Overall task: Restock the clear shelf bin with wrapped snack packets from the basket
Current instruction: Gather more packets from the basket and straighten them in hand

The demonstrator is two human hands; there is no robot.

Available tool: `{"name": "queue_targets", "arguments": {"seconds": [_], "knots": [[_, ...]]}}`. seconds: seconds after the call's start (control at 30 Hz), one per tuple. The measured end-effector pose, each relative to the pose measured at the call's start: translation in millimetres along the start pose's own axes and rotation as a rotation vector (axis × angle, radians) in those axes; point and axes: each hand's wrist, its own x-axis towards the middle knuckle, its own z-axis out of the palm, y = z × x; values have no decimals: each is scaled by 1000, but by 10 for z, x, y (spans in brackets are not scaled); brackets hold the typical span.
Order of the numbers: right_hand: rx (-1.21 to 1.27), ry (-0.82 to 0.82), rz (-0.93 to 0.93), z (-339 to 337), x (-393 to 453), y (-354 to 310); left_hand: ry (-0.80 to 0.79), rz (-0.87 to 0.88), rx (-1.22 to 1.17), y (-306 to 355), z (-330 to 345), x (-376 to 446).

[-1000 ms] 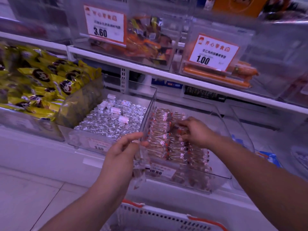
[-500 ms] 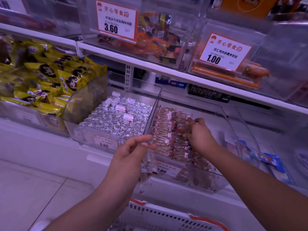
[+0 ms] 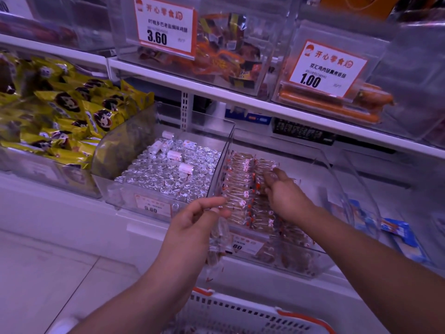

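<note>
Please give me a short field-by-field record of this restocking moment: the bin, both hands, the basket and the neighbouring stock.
target bin: clear plastic shelf bin, partly filled with rows of clear-wrapped brown snack packets
right hand: inside the bin, fingers on the packet rows
left hand: at the bin's front left corner, grip on a hanging bunch of clear-wrapped packets
basket: white slotted plastic basket with orange trim, below the hands
left neighbour: clear bin of silver foil-wrapped pieces

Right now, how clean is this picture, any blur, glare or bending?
Head view: wide-angle bending curves the shelf edge; a purple cast overall; the top right corner smears out of focus; glare whitens the silver foil sweets; the price cards read sharply.
</note>
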Motion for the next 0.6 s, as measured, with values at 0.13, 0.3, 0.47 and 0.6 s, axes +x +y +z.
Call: {"name": "queue_targets", "arguments": {"seconds": [0.13, 0.3, 0.47, 0.6], "knots": [[-126, -112, -1, 111, 17, 124, -11, -15, -24, 13, -5, -9], [-78, -99, 51, -21, -85, 33, -62, -113, -276, 76, 30, -16], [469, 435, -97, -512, -686, -374, -49, -133, -380, 57, 29, -20], [770, 251, -284, -483, -1638, -819, -28, -95, -302, -10, 57, -92]]}}
